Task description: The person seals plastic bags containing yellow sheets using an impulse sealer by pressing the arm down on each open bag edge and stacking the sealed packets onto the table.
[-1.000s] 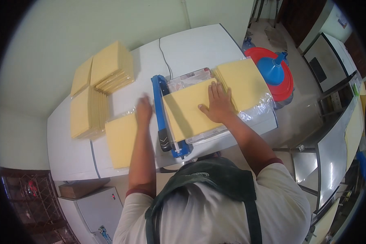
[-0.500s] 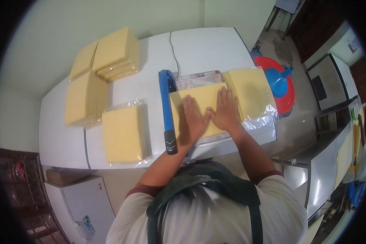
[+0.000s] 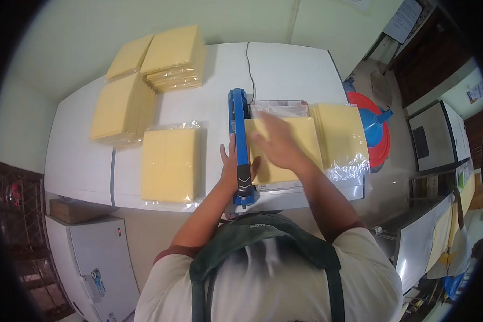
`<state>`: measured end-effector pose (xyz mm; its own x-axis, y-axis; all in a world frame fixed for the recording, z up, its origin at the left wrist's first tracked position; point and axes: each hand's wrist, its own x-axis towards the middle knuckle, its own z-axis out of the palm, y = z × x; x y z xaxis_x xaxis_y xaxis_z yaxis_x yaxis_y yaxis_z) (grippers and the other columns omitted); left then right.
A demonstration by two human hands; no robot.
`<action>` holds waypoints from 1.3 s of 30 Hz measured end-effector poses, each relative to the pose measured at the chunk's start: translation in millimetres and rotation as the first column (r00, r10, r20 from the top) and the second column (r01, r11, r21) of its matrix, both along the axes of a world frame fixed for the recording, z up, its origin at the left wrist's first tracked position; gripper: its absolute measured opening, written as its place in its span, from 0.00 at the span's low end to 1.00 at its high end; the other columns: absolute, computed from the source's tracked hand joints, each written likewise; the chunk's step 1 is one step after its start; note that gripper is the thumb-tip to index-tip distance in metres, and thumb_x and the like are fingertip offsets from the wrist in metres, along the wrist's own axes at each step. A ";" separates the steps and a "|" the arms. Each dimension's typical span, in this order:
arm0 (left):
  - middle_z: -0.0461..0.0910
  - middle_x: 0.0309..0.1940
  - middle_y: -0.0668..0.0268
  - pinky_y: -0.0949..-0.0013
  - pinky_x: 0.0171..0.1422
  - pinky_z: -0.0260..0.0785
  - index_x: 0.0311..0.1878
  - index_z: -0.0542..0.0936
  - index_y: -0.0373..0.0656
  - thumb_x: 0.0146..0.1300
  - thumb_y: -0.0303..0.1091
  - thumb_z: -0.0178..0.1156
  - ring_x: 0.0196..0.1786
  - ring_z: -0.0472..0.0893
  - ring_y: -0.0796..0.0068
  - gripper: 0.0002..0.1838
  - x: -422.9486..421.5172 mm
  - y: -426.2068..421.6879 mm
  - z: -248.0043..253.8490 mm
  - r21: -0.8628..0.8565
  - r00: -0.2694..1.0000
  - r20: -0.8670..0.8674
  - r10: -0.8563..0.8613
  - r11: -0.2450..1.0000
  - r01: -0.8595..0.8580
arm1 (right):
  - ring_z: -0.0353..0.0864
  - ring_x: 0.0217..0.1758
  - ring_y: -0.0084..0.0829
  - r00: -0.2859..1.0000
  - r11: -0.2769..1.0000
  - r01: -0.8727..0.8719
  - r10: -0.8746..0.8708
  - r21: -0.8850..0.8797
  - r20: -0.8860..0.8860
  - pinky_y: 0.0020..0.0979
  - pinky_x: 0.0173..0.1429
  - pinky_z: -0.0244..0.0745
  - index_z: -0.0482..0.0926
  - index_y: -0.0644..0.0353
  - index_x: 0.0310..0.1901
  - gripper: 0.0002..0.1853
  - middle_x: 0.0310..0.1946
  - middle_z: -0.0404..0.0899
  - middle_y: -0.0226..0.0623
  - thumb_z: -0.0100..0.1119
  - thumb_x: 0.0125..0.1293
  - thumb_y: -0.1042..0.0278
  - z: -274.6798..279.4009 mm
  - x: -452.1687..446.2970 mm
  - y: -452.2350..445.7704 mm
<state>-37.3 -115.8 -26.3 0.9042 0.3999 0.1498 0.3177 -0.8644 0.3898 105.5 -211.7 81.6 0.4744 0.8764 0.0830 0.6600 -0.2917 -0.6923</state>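
Note:
A blue hand-lever bag sealer [image 3: 242, 137] with a black handle end stands on the table, its long arm running away from me. My left hand [image 3: 228, 166] is at its near half, partly hidden behind the arm. Its fingers spread out to the left, and the thumb shows to the right. A plastic-wrapped pack of yellow sheets [image 3: 298, 155] lies right beside the sealer. Over this pack is my right hand [image 3: 278, 140], blurred by motion, fingers stretched toward the sealer and thumb apart. I see nothing held in it.
On the white table [image 3: 220, 70], yellow packs [image 3: 169, 166] lie left of the sealer, with taller stacks [image 3: 118, 107] behind. Another yellow stack [image 3: 342, 134] sits at the right. A cord [image 3: 249, 67] runs backward. Beyond the right edge are a red basin [image 3: 383, 145] and blue funnel [image 3: 374, 122].
My left hand has left the pack and moved left to the sealer's arm. My right hand has shifted left and away from me across the pack. The camera view has also shifted.

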 end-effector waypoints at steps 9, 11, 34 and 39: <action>0.38 0.83 0.56 0.24 0.74 0.28 0.81 0.55 0.54 0.59 0.59 0.62 0.81 0.33 0.31 0.49 -30.2 17.9 -18.5 -0.182 0.988 0.126 0.089 0.981 -0.065 | 0.35 0.82 0.65 0.964 0.958 -0.075 0.140 -0.277 0.224 0.73 0.76 0.34 0.56 0.71 0.74 0.44 0.80 0.38 0.58 0.50 0.68 0.42 -28.8 -79.7 40.5; 0.46 0.82 0.55 0.33 0.79 0.34 0.79 0.61 0.49 0.66 0.53 0.57 0.82 0.39 0.39 0.40 -37.1 20.7 -11.6 -0.219 0.986 0.159 0.056 0.976 -0.020 | 0.35 0.82 0.64 0.944 0.970 -0.024 0.101 -0.242 0.314 0.74 0.75 0.33 0.56 0.74 0.74 0.46 0.80 0.39 0.60 0.50 0.68 0.41 -40.7 -83.6 40.5; 0.77 0.33 0.63 0.69 0.41 0.73 0.54 0.76 0.34 0.80 0.43 0.45 0.34 0.77 0.73 0.20 -91.0 16.1 83.3 -0.954 0.563 0.296 0.772 0.273 0.127 | 0.36 0.83 0.62 0.941 0.958 -0.007 0.103 -0.287 0.322 0.70 0.78 0.33 0.63 0.63 0.73 0.39 0.80 0.37 0.57 0.55 0.65 0.49 -37.3 -83.5 37.3; 0.63 0.15 0.75 0.75 0.18 0.56 0.46 0.78 0.39 0.80 0.44 0.48 0.15 0.61 0.82 0.17 -81.2 -3.3 109.2 -0.973 0.588 0.214 0.780 0.226 0.053 | 0.32 0.83 0.63 0.957 0.960 -0.071 0.142 -0.269 0.253 0.70 0.78 0.30 0.64 0.62 0.73 0.39 0.81 0.37 0.56 0.54 0.65 0.47 -32.9 -79.2 30.4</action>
<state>-118.5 -119.0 82.9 0.4320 0.8833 -0.1819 -0.1737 0.2794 0.9443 26.3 -181.2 48.8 0.3684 0.9289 -0.0386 0.8470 -0.3525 -0.3978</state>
